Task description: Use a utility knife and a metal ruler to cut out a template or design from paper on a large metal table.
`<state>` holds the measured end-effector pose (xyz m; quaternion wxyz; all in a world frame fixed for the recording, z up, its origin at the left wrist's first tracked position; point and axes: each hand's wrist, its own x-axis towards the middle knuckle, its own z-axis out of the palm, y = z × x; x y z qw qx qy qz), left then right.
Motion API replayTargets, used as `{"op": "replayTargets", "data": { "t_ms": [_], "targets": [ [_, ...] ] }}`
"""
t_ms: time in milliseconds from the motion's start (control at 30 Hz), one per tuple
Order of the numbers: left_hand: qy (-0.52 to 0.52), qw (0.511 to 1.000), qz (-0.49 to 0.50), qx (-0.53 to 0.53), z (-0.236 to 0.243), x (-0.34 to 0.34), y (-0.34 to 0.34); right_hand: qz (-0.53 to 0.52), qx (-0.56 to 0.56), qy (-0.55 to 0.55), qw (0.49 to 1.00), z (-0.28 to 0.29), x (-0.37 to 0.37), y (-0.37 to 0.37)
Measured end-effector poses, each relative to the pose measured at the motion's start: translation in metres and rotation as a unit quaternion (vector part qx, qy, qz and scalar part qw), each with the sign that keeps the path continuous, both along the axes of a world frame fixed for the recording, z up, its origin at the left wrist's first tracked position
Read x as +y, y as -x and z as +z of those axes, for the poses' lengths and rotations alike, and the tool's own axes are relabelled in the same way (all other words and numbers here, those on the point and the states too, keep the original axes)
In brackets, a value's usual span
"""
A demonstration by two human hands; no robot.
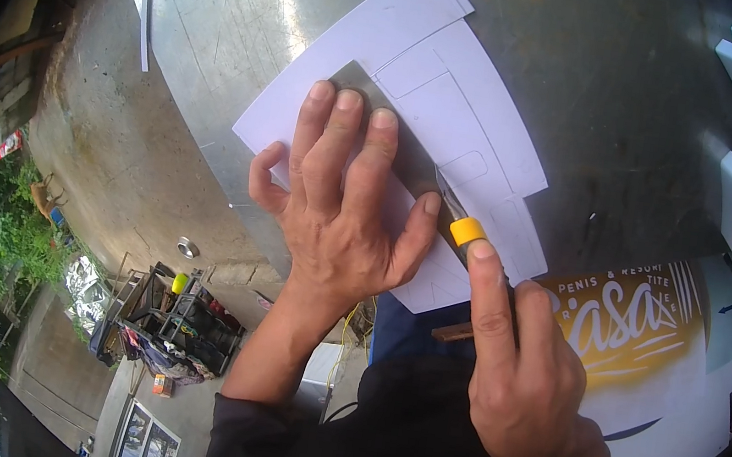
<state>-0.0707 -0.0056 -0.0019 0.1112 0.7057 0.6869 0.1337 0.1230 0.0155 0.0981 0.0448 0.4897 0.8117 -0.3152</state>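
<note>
Currently left hand (336, 211) palm-down, fingers spread, unclenched, pressing metal strip (407, 141) onto white sheet (311, 83) | right hand (526, 379) grasping knife (466, 232), index finger along it, blade (451, 196) at strip's edge | sheet on metal table (606, 94) | strip partly hidden by left hand, knife handle mostly covered, blade tip hard to make out, sleeves (245, 444) cut off below

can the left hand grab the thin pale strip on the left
Probably not while the left hand rests on the grey straightedge, though nothing visible blocks its way to the pale strip.
</note>
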Motion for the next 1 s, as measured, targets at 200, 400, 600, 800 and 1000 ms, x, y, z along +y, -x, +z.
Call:
{"op": "replayTargets", "data": {
  "t_ms": [200,400,600,800,1000],
  "targets": [
    [-0.004,1.0,-0.003,0.001,-0.001,0.0,0.0,0.001,0.002,-0.001,1.0,-0.001,-0.001,-0.002],
    [0.004,1.0,0.018,-0.005,0.0,-0.002,-0.001,0.005,-0.001,0.0,1.0,-0.001,-0.001,-0.001],
    [-0.002,1.0,0.016,-0.003,0.002,0.0,-0.002,0.012,-0.004,-0.006,1.0,-0.001,0.0,-0.004],
    [0.01,1.0,0.024,-0.01,0.003,-0.002,-0.003,0.002,0.011,0.037,0.999,0.003,0.007,-0.003],
    [0.021,0.999,0.028,-0.023,0.005,0.001,-0.003,-0.008,0.074,-0.021,0.997,0.014,0.009,-0.006]
  ]
}}
